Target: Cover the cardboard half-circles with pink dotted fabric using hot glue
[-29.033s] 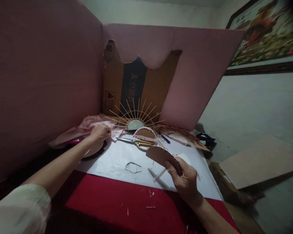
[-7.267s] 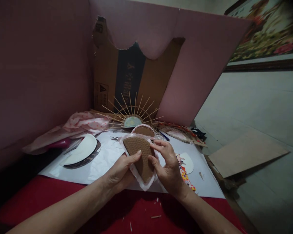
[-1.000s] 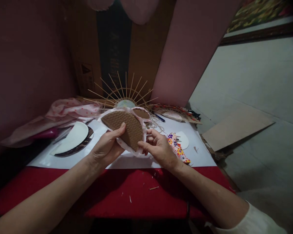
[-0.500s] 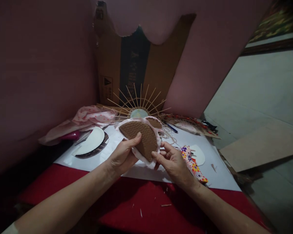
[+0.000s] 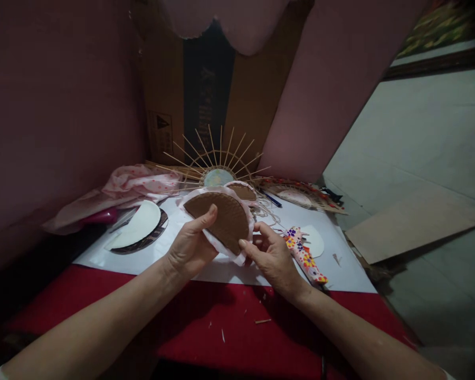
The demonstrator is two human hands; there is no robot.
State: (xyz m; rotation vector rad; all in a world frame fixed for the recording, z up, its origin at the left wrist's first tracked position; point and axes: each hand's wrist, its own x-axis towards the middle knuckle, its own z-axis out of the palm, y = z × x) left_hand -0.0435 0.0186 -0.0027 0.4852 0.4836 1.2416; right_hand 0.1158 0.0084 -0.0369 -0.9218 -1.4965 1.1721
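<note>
Between my hands, above the white sheet, is a half-round piece of brown cardboard [image 5: 224,219] with pale pink fabric [image 5: 237,258] showing around its edge. My left hand [image 5: 193,237] grips it from the lower left, thumb on the cardboard face and fingers behind. At the lower right edge, my right hand [image 5: 275,256] pinches the fabric rim against the cardboard between thumb and fingers. Just behind lies a smaller half-round cardboard piece [image 5: 243,191] with a pink-white fabric border. To the right of my right hand is a flower-patterned fabric piece [image 5: 306,258].
A stick frame fanned like sun rays [image 5: 217,153] stands at the back. Spotted pink cloth [image 5: 138,182] and a white half-round piece [image 5: 140,224] lie left. Right are a red-trimmed fan [image 5: 301,195], a blue pen [image 5: 272,199] and a white rounded piece [image 5: 314,243]. Scraps dot the red cloth [image 5: 206,327].
Over the last second the hands keep hold of the cardboard, which tilts slightly, while the view shifts. Much earlier, my right hand alone held a cardboard piece and my left was at the pink cloth.
</note>
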